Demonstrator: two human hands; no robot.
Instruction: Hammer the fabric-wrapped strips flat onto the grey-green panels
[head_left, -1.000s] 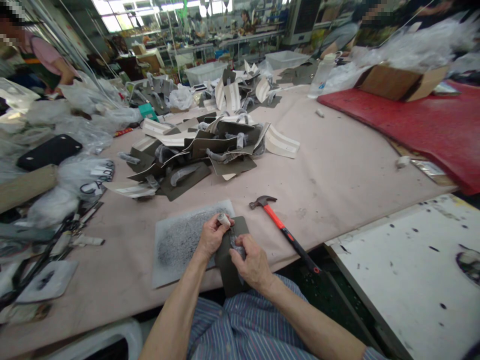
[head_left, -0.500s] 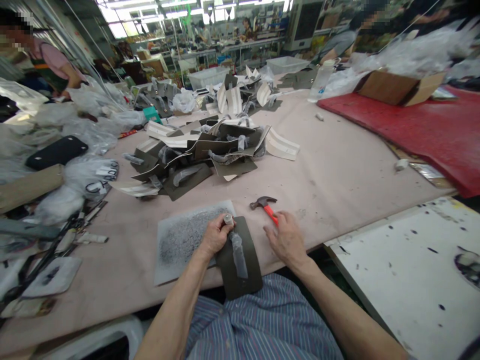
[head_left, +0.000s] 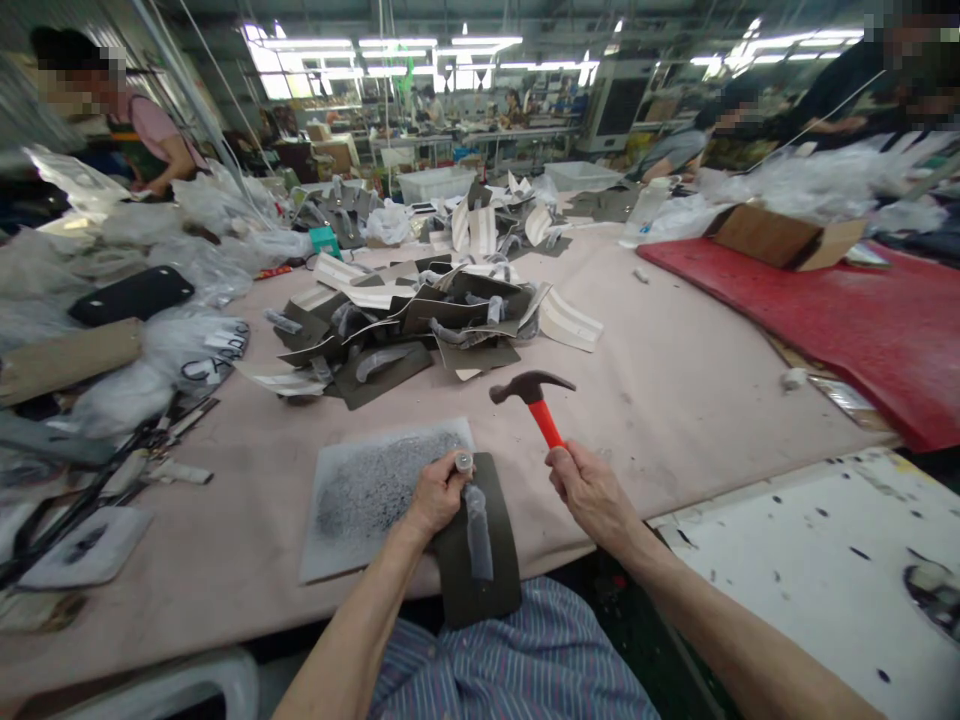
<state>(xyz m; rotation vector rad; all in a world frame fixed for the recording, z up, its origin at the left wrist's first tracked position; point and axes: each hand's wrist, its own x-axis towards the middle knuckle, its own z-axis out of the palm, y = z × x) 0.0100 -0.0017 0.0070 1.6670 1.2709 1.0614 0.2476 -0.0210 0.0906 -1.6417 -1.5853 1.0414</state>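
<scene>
My right hand [head_left: 589,490] is closed round the red handle of a claw hammer [head_left: 546,422], its dark head raised above the table. My left hand [head_left: 439,492] pinches a short metal punch [head_left: 464,462], which stands upright on a dark olive panel [head_left: 501,540]. Clear plastic film covers a strap [head_left: 478,535] along the panel's middle. The panel's near end hangs over the table edge against my striped shirt. Under its far left part lies a pale, heavily pitted board [head_left: 375,490]. What sits beneath the punch is hidden by my fingers.
Beyond my hands lies a heap of similar panels [head_left: 405,320] with wrapped straps. Plastic bags [head_left: 187,350] crowd the left side. A red sheet [head_left: 825,310] with a cardboard box [head_left: 787,238] is at the right, near a white board [head_left: 817,560]. A co-worker [head_left: 150,140] stands far left.
My right hand has closed on the hammer and lifted it off the table. My left hand still holds the punch on the panel. The whole view has tilted up slightly.
</scene>
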